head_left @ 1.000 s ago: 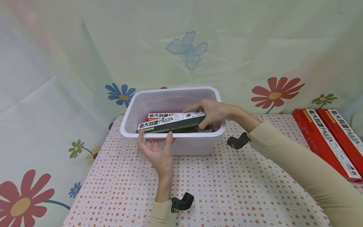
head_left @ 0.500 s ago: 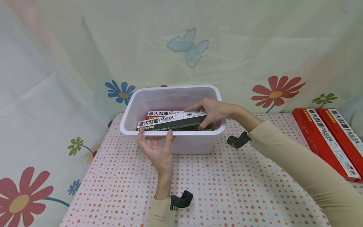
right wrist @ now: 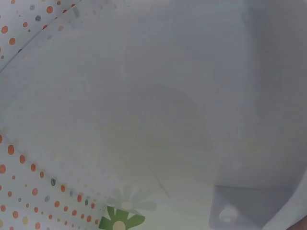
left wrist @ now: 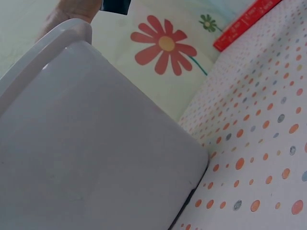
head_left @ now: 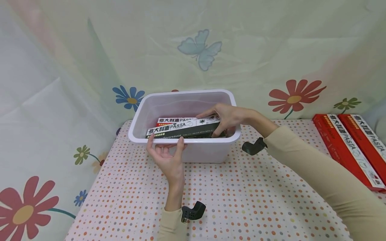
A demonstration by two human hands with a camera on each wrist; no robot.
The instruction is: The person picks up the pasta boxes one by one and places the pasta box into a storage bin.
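In the white bin (head_left: 193,152) | right grip (head_left: 227,117) clasps dark pasta box (head_left: 184,130) end | left grip (head_left: 167,157) fingers straight against front rim

pasta box (head_left: 184,128) | sunk slightly lower into white bin (head_left: 211,152)

Right wrist view: blurred, showing only the translucent wall of the white plastic bin (right wrist: 158,96); neither the hand nor any box can be made out.

Left wrist view: the bin wall (left wrist: 91,148) fills most of the picture; the left hand itself is out of view.

Head view: the near rim of the bin (head_left: 184,140) hides the lower part of the dark pasta box (head_left: 184,130). A red box (head_left: 161,121) behind it is mostly covered. The two red pasta boxes (head_left: 349,147) are cut off by the right edge. The small print on all boxes is too small to read.
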